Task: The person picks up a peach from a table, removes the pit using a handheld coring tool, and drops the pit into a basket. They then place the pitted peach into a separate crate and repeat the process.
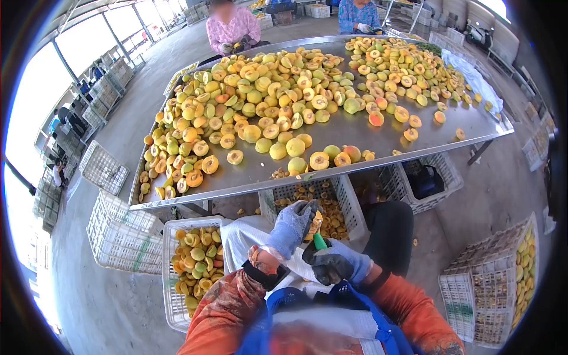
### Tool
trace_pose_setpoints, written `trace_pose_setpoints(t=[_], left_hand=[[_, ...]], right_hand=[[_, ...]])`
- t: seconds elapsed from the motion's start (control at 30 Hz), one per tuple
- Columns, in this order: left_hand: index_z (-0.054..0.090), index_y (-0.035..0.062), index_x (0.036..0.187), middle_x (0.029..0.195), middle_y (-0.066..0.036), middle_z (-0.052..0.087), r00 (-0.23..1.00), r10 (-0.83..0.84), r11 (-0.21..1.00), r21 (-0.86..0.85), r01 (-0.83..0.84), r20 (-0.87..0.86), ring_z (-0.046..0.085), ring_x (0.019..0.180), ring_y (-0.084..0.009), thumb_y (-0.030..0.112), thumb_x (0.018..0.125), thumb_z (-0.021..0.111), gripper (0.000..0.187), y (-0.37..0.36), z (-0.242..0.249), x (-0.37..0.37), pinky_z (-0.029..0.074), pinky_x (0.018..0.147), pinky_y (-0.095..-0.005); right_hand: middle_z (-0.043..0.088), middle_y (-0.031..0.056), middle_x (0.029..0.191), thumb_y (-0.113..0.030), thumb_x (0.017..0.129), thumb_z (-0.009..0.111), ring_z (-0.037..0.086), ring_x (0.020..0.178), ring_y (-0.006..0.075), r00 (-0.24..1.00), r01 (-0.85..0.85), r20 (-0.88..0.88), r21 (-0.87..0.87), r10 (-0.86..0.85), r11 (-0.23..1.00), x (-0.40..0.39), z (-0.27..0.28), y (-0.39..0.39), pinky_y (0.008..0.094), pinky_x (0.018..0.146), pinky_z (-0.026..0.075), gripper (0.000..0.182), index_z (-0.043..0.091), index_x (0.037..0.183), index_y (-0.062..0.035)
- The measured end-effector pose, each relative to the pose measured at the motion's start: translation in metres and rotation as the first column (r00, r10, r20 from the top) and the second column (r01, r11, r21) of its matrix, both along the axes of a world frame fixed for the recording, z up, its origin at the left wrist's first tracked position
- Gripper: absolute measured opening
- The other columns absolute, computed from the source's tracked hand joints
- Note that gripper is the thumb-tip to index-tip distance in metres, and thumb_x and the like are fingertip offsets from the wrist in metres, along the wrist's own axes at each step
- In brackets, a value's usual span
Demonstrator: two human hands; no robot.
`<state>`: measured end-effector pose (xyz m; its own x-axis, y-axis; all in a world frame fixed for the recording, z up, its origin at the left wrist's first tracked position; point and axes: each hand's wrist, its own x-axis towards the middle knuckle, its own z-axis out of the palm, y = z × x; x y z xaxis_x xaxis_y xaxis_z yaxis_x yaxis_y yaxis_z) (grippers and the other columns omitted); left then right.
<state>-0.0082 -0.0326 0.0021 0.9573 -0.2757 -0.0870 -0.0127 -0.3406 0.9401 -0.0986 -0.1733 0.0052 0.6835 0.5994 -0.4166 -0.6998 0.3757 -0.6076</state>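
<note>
My left hand (293, 225), in a grey-blue glove with dark fingertips, is closed around a yellow peach half (317, 223) held above my lap. In a matching glove, my right hand (338, 261) grips a green-handled knife (320, 241). The knife points up at the fruit, its blade hardly visible against the flesh. Just beyond my hands, a white crate (355, 207) below the table edge holds brownish-orange pieces. Left of my knees stands another white crate (171, 296) full of cut peach halves (201, 257).
A metal table (367, 145) spans the view, heaped with whole and halved yellow peaches (266, 89). Two people (234, 26) (358, 18) work across it. White crates stand at left (118, 231), under the table (447, 171) and at right (485, 290). Pale plastic sheeting (473, 80) lies at the table's right.
</note>
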Motion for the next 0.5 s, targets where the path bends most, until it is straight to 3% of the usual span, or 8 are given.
trace_pose_setpoints(t=[0.03, 0.07, 0.17, 0.27, 0.3, 0.37, 0.4, 0.5], left_hand=[[0.064, 0.007, 0.097, 0.079, -0.011, 0.064, 0.981, -0.001, 1.0, 0.021, -0.004, 0.194, 0.06, 0.066, -0.0217, 0.034, 0.09, 0.054, 0.029, -0.003, -0.006, 0.0, 0.049, 0.065, -0.0341], [0.063, 0.0061, 0.096, 0.08, -0.014, 0.064, 0.977, 0.031, 0.999, 0.007, -0.033, 0.209, 0.06, 0.068, -0.0273, 0.033, 0.09, 0.054, 0.029, -0.007, -0.009, -0.002, 0.048, 0.067, -0.0358], [0.063, 0.0043, 0.096, 0.08, -0.015, 0.064, 0.97, -0.055, 0.998, -0.019, 0.052, -0.235, 0.06, 0.07, -0.0284, 0.031, 0.09, 0.055, 0.029, -0.006, -0.008, 0.004, 0.048, 0.067, -0.0354], [0.063, 0.0018, 0.097, 0.078, -0.005, 0.062, 0.98, -0.077, 0.995, 0.048, 0.088, -0.185, 0.056, 0.073, -0.0124, 0.027, 0.091, 0.055, 0.027, -0.007, -0.013, 0.014, 0.047, 0.067, -0.0262], [0.063, 0.0021, 0.096, 0.079, -0.008, 0.062, 0.999, -0.018, 1.0, -0.012, 0.018, -0.044, 0.057, 0.071, -0.0153, 0.028, 0.091, 0.055, 0.028, -0.011, -0.018, 0.013, 0.047, 0.066, -0.0284], [0.063, 0.0028, 0.094, 0.079, -0.012, 0.063, 0.967, 0.134, 0.983, -0.156, -0.101, 0.217, 0.059, 0.068, -0.021, 0.031, 0.09, 0.054, 0.03, -0.019, -0.03, 0.004, 0.047, 0.064, -0.0328], [0.064, 0.0033, 0.094, 0.079, -0.009, 0.064, 0.978, 0.102, 0.969, -0.206, -0.139, -0.182, 0.059, 0.07, -0.0166, 0.029, 0.091, 0.053, 0.028, -0.018, -0.015, -0.001, 0.047, 0.066, -0.0299], [0.065, 0.0035, 0.095, 0.082, -0.006, 0.064, 0.955, -0.02, 0.969, -0.242, -0.055, -0.296, 0.058, 0.075, -0.0136, 0.029, 0.092, 0.053, 0.029, -0.012, -0.009, -0.01, 0.047, 0.07, -0.0275]], right_hand=[[0.054, 0.0041, 0.064, -0.019, 0.078, 0.064, 0.05, 0.044, 0.0137, 1.0, 0.002, 0.013, 0.004, -0.002, 1.0, 0.0, 0.0, -0.001, 0.0251, 0.04, 0.039, 0.027, 0.055, 0.099, -0.0044], [0.054, 0.0043, 0.064, -0.02, 0.078, 0.064, 0.051, 0.044, 0.0138, 1.0, 0.005, 0.027, 0.008, -0.005, 1.0, 0.001, 0.0, -0.002, 0.0252, 0.04, 0.039, 0.027, 0.055, 0.098, -0.0042], [0.054, 0.0044, 0.061, -0.02, 0.078, 0.063, 0.051, 0.044, 0.0142, 0.998, -0.015, -0.057, 0.062, 0.019, 0.998, -0.001, -0.008, -0.007, 0.0253, 0.04, 0.039, 0.025, 0.056, 0.097, -0.0044], [0.055, 0.0041, 0.062, -0.019, 0.077, 0.064, 0.052, 0.045, 0.0142, 0.998, 0.019, -0.054, 0.082, -0.015, 0.996, 0.002, -0.008, -0.007, 0.0247, 0.041, 0.04, 0.024, 0.057, 0.095, -0.0052], [0.056, 0.0039, 0.063, -0.018, 0.077, 0.065, 0.052, 0.046, 0.0141, 0.999, 0.038, -0.023, 0.077, -0.037, 0.996, 0.006, -0.006, -0.005, 0.0245, 0.042, 0.04, 0.024, 0.057, 0.095, -0.0054], [0.055, 0.0035, 0.063, -0.018, 0.076, 0.066, 0.052, 0.047, 0.0133, 0.998, 0.054, 0.049, -0.104, -0.049, 0.993, 0.009, -0.008, 0.0, 0.0237, 0.043, 0.041, 0.025, 0.057, 0.095, -0.0056], [0.055, 0.0034, 0.063, -0.018, 0.075, 0.067, 0.052, 0.047, 0.013, 0.995, 0.069, 0.085, -0.189, -0.054, 0.98, 0.009, -0.01, 0.002, 0.0233, 0.043, 0.041, 0.026, 0.057, 0.095, -0.0056], [0.054, 0.0028, 0.063, -0.02, 0.075, 0.068, 0.051, 0.048, 0.0117, 0.999, -0.044, 0.015, -0.137, 0.047, 0.99, 0.006, -0.015, -0.012, 0.0222, 0.044, 0.04, 0.027, 0.057, 0.095, -0.0058]])
